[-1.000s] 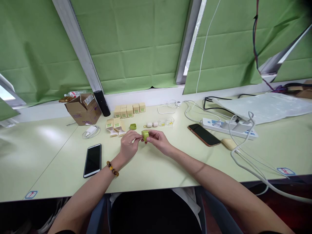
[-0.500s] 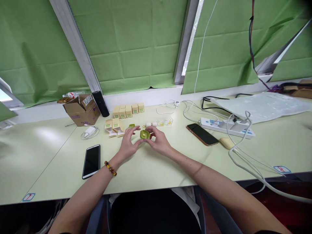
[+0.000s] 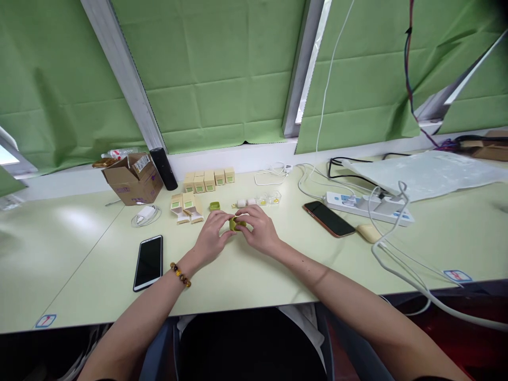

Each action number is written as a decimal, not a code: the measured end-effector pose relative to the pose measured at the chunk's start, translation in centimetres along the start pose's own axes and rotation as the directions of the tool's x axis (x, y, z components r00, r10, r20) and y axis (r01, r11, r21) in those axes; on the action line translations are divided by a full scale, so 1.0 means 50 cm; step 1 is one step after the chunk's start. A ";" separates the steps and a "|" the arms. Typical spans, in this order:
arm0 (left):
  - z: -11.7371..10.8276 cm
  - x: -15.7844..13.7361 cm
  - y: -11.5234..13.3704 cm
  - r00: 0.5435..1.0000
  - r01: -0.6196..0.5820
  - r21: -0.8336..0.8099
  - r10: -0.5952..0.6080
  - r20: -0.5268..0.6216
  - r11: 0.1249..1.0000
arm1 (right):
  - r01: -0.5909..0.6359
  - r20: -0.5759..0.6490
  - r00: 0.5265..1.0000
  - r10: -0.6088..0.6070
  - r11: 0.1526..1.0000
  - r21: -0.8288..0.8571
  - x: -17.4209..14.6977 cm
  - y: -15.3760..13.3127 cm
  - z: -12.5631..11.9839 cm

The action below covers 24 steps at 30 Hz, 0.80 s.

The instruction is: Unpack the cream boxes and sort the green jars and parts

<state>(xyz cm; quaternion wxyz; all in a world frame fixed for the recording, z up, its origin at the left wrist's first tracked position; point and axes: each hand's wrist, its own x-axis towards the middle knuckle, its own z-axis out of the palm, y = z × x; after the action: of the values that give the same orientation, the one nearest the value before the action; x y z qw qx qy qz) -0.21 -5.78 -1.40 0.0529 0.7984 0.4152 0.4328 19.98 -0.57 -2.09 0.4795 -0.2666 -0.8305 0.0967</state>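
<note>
Both hands (image 3: 210, 234) (image 3: 261, 230) in a pinch on a green case (image 3: 233, 225) (fingers (image 3: 244, 218) in front), cartons (image 3: 199, 183) beyond.

Two phones (image 3: 148, 263), five closed cartons (image 3: 209, 181), two opened cartons (image 3: 188, 201), two green cups (image 3: 215, 206)

It looks like an office or shared workroom, judging by the long pale counter (image 3: 254, 280) with small labels (image 3: 46, 320) on its near edge, a power strip (image 3: 361, 208) toward its right side, and green blinds (image 3: 222, 79) over windows (image 3: 311, 69) beyond its far edge.
</note>
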 end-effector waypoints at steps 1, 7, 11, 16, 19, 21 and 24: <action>0.000 0.000 0.002 1.000 -0.018 0.017 0.018 0.004 1.000 | 0.021 -0.005 1.000 -0.021 0.999 -0.029 0.000 0.000 0.001; -0.005 0.004 0.005 0.999 -0.035 0.113 0.036 -0.010 0.993 | 0.038 -0.067 0.997 -0.038 0.999 0.003 0.009 -0.012 -0.008; -0.008 0.003 -0.008 1.000 0.024 0.161 -0.023 -0.010 0.987 | -0.141 -0.131 0.971 0.199 0.923 0.357 0.023 -0.015 -0.027; -0.008 -0.002 -0.018 0.990 0.138 0.130 -0.142 0.021 0.982 | -0.421 0.235 0.839 0.490 0.312 0.852 0.038 -0.004 -0.048; -0.006 -0.004 -0.020 0.988 0.130 0.152 -0.141 0.065 0.980 | -0.461 0.345 0.785 0.515 0.114 0.880 0.040 -0.002 -0.050; -0.005 -0.007 -0.024 0.988 0.117 0.177 -0.132 0.077 0.977 | -0.452 0.347 0.781 0.519 0.087 0.888 0.040 -0.004 -0.049; -0.005 -0.008 -0.034 0.990 0.105 0.216 -0.122 0.066 0.971 | -0.425 0.312 0.806 0.503 0.124 0.897 0.040 -0.010 -0.045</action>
<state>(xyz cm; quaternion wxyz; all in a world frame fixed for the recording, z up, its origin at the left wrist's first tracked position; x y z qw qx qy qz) -1.55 -5.05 -2.25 0.0086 0.7909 0.5015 0.3506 20.95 -0.12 0.77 0.5127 -0.1799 -0.4667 0.6978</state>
